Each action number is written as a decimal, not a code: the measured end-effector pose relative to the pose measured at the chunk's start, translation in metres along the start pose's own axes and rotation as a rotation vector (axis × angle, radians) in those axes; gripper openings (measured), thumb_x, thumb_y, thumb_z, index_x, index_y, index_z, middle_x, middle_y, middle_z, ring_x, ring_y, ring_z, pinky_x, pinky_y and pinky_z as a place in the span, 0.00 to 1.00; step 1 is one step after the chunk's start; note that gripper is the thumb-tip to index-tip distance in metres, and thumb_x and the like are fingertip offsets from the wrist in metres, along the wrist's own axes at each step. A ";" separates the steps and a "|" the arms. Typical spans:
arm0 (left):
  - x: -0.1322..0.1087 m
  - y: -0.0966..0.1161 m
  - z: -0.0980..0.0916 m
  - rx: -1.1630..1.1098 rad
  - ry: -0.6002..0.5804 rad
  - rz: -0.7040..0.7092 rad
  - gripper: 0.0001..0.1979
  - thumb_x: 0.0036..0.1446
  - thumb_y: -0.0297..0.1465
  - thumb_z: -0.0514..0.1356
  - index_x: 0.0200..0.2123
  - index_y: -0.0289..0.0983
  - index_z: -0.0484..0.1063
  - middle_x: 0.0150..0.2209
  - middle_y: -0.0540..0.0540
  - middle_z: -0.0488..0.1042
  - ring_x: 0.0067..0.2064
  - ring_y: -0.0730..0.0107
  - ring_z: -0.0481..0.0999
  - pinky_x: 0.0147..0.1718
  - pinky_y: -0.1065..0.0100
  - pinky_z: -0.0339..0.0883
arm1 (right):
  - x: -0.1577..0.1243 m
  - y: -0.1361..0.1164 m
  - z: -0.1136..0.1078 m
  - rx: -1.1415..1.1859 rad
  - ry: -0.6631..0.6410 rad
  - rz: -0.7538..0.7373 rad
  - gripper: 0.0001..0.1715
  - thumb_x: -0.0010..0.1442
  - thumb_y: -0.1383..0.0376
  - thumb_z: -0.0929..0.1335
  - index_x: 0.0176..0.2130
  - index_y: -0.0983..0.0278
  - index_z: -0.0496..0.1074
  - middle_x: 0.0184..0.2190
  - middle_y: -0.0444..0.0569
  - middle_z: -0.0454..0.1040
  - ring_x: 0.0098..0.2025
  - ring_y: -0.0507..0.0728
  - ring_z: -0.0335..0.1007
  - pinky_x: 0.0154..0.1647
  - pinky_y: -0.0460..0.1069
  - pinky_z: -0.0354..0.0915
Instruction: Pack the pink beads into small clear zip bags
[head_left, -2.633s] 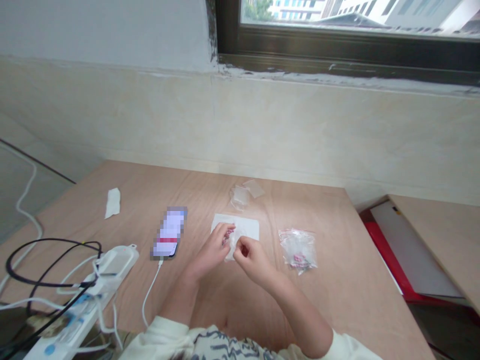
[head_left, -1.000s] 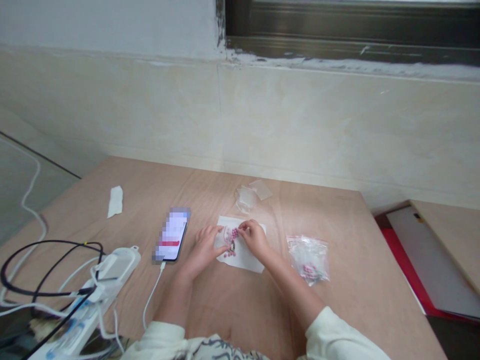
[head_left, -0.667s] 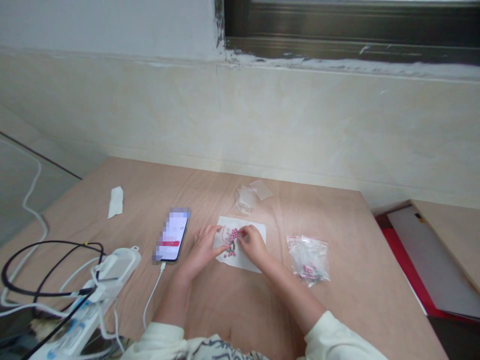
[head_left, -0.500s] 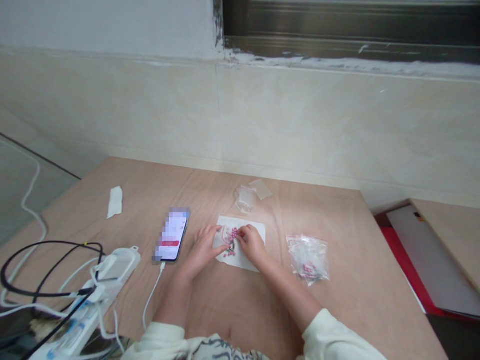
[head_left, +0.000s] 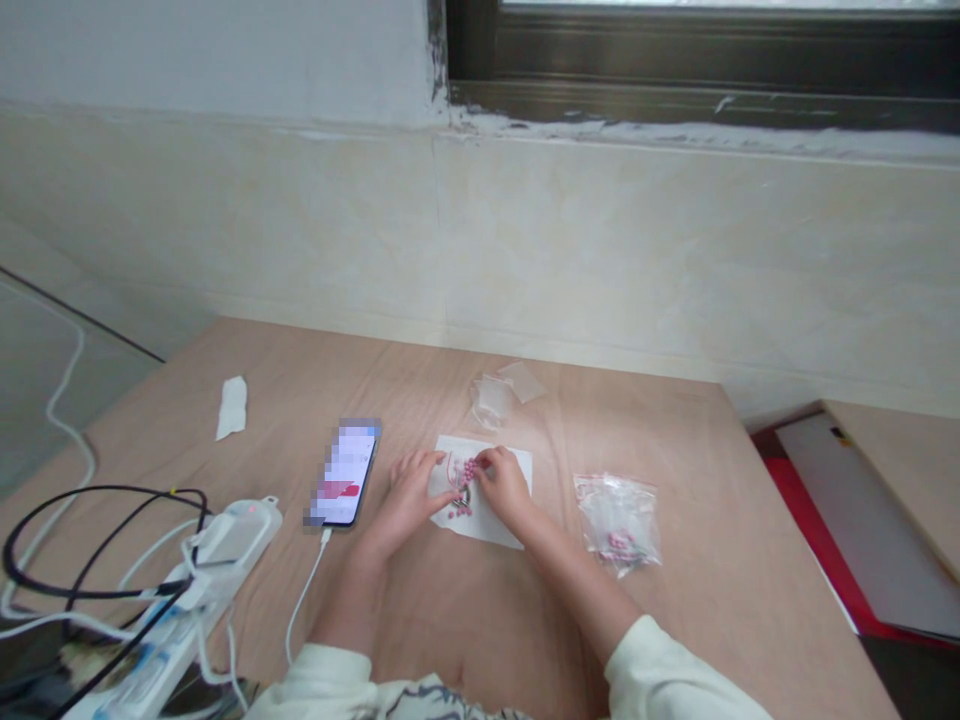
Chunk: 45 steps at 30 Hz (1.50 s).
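Several small pink beads point(head_left: 469, 470) lie clustered on a white sheet of paper point(head_left: 491, 525), with a few dark or silvery small pieces point(head_left: 463, 495) among them. My left hand point(head_left: 411, 495) rests at the sheet's left edge, thumb and index finger spread apart around the left side of the beads. From the right, my right hand point(head_left: 504, 485) reaches over the paper, its fingertips pinched together at the pink beads. Whatever is between those fingertips is too small and hidden to make out.
A phone point(head_left: 349, 475) on a charging cable lies left of my hands. Clear plastic bags point(head_left: 493, 400) are behind the paper; another bag point(head_left: 619, 520) with pink pieces sits right. A power strip point(head_left: 240, 530) with tangled cables is at left, and a paper scrap point(head_left: 232, 407) behind it.
The whole view has shifted very slightly downward. Both hands and the beads look almost the same as before.
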<state>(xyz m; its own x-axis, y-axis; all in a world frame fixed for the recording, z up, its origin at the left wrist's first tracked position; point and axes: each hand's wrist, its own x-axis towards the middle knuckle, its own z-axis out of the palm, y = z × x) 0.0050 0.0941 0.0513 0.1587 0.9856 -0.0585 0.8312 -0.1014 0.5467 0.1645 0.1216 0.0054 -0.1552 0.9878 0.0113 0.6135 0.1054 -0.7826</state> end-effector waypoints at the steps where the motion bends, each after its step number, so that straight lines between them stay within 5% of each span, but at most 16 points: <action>1: 0.000 0.000 -0.001 0.000 -0.001 -0.001 0.23 0.42 0.38 0.60 0.43 0.38 0.63 0.41 0.44 0.67 0.45 0.58 0.64 0.43 0.61 0.55 | 0.001 0.001 0.001 -0.012 -0.013 -0.005 0.05 0.48 0.72 0.64 0.27 0.64 0.68 0.28 0.49 0.67 0.34 0.55 0.62 0.36 0.49 0.57; 8: 0.001 -0.003 0.005 0.015 0.004 0.010 0.23 0.42 0.38 0.60 0.42 0.38 0.62 0.40 0.45 0.67 0.45 0.59 0.64 0.43 0.61 0.55 | 0.001 -0.002 -0.004 -0.004 -0.023 0.001 0.03 0.48 0.71 0.65 0.24 0.65 0.67 0.26 0.49 0.67 0.34 0.55 0.61 0.35 0.48 0.56; 15: 0.003 -0.003 0.007 0.016 -0.005 -0.002 0.22 0.40 0.35 0.61 0.41 0.38 0.63 0.41 0.45 0.67 0.45 0.59 0.64 0.43 0.61 0.55 | 0.001 -0.028 -0.009 0.244 -0.068 -0.003 0.04 0.50 0.67 0.63 0.27 0.65 0.68 0.24 0.45 0.69 0.27 0.52 0.62 0.30 0.46 0.57; 19: 0.003 -0.002 0.001 0.018 0.001 0.000 0.23 0.41 0.38 0.60 0.42 0.38 0.62 0.41 0.44 0.67 0.44 0.58 0.64 0.43 0.61 0.55 | 0.009 -0.018 -0.005 0.097 0.003 -0.010 0.09 0.46 0.75 0.62 0.30 0.67 0.68 0.29 0.49 0.68 0.34 0.54 0.62 0.37 0.48 0.57; 22: 0.002 -0.002 -0.002 0.026 -0.002 -0.013 0.23 0.41 0.39 0.60 0.42 0.36 0.63 0.41 0.43 0.67 0.44 0.58 0.64 0.43 0.60 0.55 | 0.014 -0.007 -0.002 0.003 -0.081 -0.046 0.12 0.44 0.78 0.62 0.29 0.66 0.69 0.30 0.49 0.67 0.37 0.54 0.61 0.39 0.48 0.56; 31: 0.001 -0.008 0.003 -0.013 0.019 0.008 0.23 0.41 0.38 0.60 0.42 0.37 0.62 0.40 0.44 0.67 0.44 0.59 0.64 0.43 0.61 0.55 | 0.013 -0.001 -0.007 -0.111 -0.149 -0.070 0.06 0.47 0.75 0.64 0.26 0.66 0.68 0.27 0.48 0.67 0.33 0.53 0.61 0.34 0.46 0.56; 41: 0.002 -0.003 0.004 0.002 -0.006 0.000 0.23 0.41 0.37 0.60 0.43 0.36 0.62 0.41 0.44 0.67 0.45 0.58 0.64 0.43 0.60 0.55 | 0.001 -0.023 -0.014 0.161 -0.058 -0.096 0.03 0.49 0.67 0.65 0.28 0.65 0.68 0.25 0.46 0.69 0.28 0.51 0.62 0.30 0.45 0.57; 45: 0.002 -0.003 0.001 -0.007 -0.004 0.007 0.24 0.41 0.37 0.60 0.43 0.36 0.62 0.41 0.43 0.67 0.45 0.58 0.64 0.44 0.59 0.55 | -0.007 -0.018 -0.009 0.053 0.024 0.021 0.04 0.49 0.70 0.64 0.30 0.66 0.66 0.28 0.49 0.68 0.32 0.54 0.62 0.33 0.47 0.57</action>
<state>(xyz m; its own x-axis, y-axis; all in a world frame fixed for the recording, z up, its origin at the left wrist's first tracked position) 0.0030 0.0967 0.0487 0.1669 0.9843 -0.0577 0.8264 -0.1077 0.5527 0.1613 0.1134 0.0247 -0.1240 0.9922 0.0088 0.5747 0.0790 -0.8146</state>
